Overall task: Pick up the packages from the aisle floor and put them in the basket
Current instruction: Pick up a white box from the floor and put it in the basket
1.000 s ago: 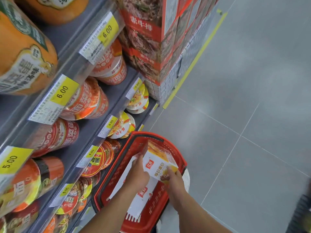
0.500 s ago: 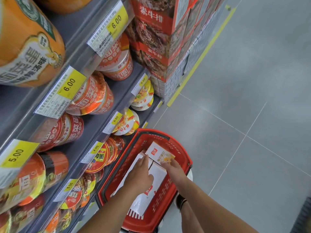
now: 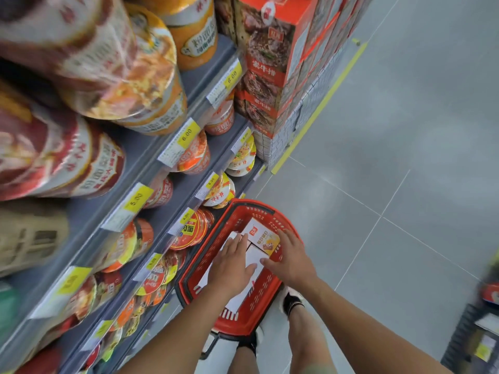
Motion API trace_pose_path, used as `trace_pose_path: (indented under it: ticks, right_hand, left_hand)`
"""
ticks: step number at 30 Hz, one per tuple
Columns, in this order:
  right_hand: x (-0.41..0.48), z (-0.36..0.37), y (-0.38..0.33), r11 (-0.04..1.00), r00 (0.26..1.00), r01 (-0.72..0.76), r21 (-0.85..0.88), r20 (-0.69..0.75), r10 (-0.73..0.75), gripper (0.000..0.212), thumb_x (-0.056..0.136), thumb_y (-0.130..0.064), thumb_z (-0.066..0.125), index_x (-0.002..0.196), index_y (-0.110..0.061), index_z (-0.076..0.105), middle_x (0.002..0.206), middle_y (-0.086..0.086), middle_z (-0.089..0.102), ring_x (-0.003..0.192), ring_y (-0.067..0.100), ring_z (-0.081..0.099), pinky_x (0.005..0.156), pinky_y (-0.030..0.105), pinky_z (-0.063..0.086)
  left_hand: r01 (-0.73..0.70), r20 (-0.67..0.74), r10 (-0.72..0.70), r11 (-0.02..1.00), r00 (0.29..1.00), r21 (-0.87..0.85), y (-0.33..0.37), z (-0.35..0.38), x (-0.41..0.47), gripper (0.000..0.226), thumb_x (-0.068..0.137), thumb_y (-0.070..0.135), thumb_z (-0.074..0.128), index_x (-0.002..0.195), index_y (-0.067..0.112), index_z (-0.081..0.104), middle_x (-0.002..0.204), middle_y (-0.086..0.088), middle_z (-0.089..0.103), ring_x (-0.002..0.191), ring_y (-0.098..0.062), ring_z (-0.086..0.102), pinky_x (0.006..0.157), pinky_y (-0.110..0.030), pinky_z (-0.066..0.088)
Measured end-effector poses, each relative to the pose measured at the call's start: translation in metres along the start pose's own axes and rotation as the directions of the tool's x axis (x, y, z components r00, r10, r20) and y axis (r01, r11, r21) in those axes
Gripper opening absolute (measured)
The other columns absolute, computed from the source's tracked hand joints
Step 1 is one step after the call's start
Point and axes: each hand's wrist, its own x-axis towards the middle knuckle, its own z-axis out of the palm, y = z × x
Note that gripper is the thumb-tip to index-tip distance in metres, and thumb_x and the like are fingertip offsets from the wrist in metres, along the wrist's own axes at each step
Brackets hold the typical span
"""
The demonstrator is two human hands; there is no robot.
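A red plastic basket (image 3: 244, 209) stands on the grey aisle floor beside the shelves. Inside it lie white packages, the topmost a white and orange box (image 3: 260, 236) at the far end. My left hand (image 3: 232, 265) hovers with spread fingers over the white packages (image 3: 253, 256) in the basket's middle. My right hand (image 3: 290, 256) is spread over the basket's right side, its fingers straight and near the orange box. Neither hand holds anything.
Shelves with instant noodle bowls (image 3: 189, 155) and yellow price tags (image 3: 136, 199) run along the left. Stacked red cartons (image 3: 266, 74) stand beyond the basket. My shoe (image 3: 290, 299) is by the basket's right side. Grey tiled floor (image 3: 391, 157) spreads to the right.
The box I held above the basket now lies inside it. Both hands have let go and lifted with fingers spread. The view has risen and shifted left toward the shelves.
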Motion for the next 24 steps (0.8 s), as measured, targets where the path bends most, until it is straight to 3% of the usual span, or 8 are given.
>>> trace_pose_path:
  ticks: [11,15,18,24]
  right_hand:
    - [-0.179,-0.086,-0.086,0.882,0.932,0.209,-0.422,-0.186,-0.31,0.116,0.067,-0.089,0.05,0.162,-0.031,0.016,0.171,0.003,0.012,0.156,0.029,0.015,0.122,0.056,0.024]
    - [-0.22,-0.113,-0.102,0.831,0.883,0.265,-0.489,-0.223,-0.413,0.118,0.069,-0.094,0.05,0.162,-0.033,0.011,0.172,0.0,0.009,0.157,0.028,0.013,0.122,0.058,0.022]
    - [-0.245,-0.129,-0.115,0.749,0.842,0.325,-0.578,-0.184,-0.507,0.121,0.065,-0.097,0.038,0.163,-0.033,0.008,0.172,0.0,0.008,0.157,0.028,0.013,0.123,0.057,0.022]
    - [-0.274,-0.146,-0.137,0.59,0.71,0.493,-0.639,-0.097,-0.698,0.119,0.066,-0.1,0.038,0.163,-0.037,0.01,0.172,-0.004,0.008,0.157,0.025,0.013,0.124,0.055,0.021]
  left_hand:
    - [-0.156,-0.278,0.184,0.98,0.943,0.121,-0.014,-0.054,-0.177,0.091,0.098,0.065,0.045,0.162,0.027,-0.006,0.171,0.005,-0.006,0.157,-0.018,-0.008,0.126,-0.039,0.005]
    - [-0.173,-0.388,0.225,0.971,0.894,0.165,-0.019,-0.084,-0.22,0.093,0.096,0.068,0.043,0.163,0.026,-0.007,0.171,0.005,-0.006,0.157,-0.019,-0.008,0.127,-0.047,0.011]
    - [-0.157,-0.484,0.222,0.973,0.846,0.171,-0.019,-0.097,-0.262,0.093,0.096,0.069,0.044,0.162,0.03,-0.008,0.17,0.009,-0.009,0.157,-0.019,-0.01,0.127,-0.048,0.009]
    - [-0.038,-0.675,0.076,0.997,0.734,0.07,-0.005,-0.09,-0.339,0.091,0.094,0.072,0.041,0.162,0.033,-0.006,0.167,0.012,-0.018,0.154,-0.013,-0.022,0.126,-0.04,-0.005]
